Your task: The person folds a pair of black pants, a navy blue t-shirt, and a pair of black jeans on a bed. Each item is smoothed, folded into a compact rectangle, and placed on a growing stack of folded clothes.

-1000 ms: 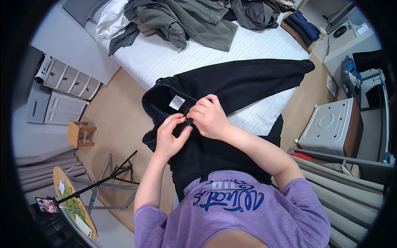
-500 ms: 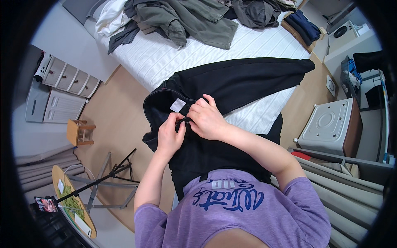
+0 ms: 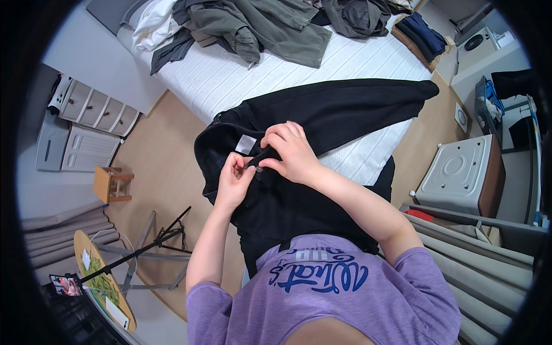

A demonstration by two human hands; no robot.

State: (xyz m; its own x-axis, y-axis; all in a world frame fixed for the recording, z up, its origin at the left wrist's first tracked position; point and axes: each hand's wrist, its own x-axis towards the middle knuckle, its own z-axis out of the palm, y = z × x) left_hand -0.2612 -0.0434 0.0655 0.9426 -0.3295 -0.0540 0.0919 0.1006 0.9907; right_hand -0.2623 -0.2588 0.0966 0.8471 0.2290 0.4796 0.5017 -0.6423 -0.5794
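Note:
A pair of black trousers [image 3: 351, 106] lies partly across the bed's near edge, one leg stretched to the right and the waist opening toward me. My left hand [image 3: 233, 183] pinches the front of the waistband between thumb and fingers. Close beside it, my right hand [image 3: 293, 154] grips the same waistband, its thumb underneath and its fingers curled over the top. A small, greyish round spot, perhaps a button, shows between the two thumbs. Inside the waist sits a white label [image 3: 246, 144]. The cloth under my fingertips is partly hidden.
Rumpled grey-green clothes [image 3: 253, 29] and a white garment [image 3: 156, 26] are heaped on the far side of the white bed [image 3: 368, 63]. Folded dark clothes [image 3: 422, 37] lie at its far right corner. A tripod [image 3: 155, 241] with a phone, a wooden stool [image 3: 112, 184] and a white-topped box [image 3: 457, 172] stand around.
The waistband has shifted slightly left. My right hand's raised finger has curled down, and a short stretch of waistband now shows between the two hands.

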